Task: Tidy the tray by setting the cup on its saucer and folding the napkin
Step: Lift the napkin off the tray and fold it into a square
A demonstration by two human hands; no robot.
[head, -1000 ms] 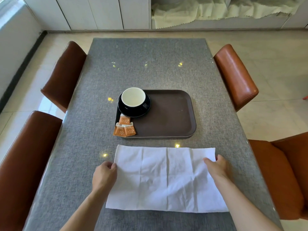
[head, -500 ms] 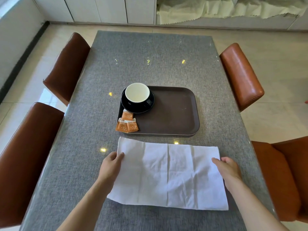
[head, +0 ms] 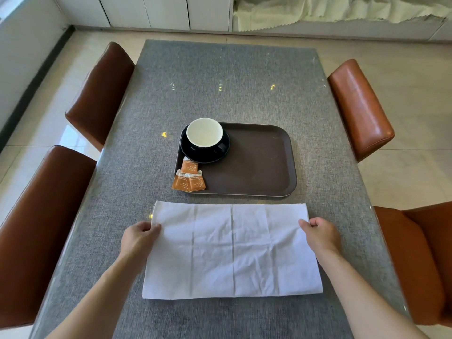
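Observation:
A white napkin [head: 232,250] lies flat on the grey table, just in front of the brown tray [head: 259,167]. My left hand [head: 139,238] pinches the napkin's left edge near the far corner. My right hand [head: 320,234] pinches its right edge near the far corner. The black cup with a white inside [head: 205,133] stands upright on the black saucer [head: 203,154] in the tray's far left corner.
Three orange sachets [head: 188,178] lie at the tray's near left corner, partly over its rim. Brown leather chairs stand on both sides: left [head: 95,94], near left [head: 41,228], right [head: 359,106], near right [head: 420,260]. The table [head: 225,77] stretches beyond the tray.
Both hands have closed onto the napkin's side edges; before they rested flatter on it. The view has tilted slightly, and the napkin lies squarer to the tray.

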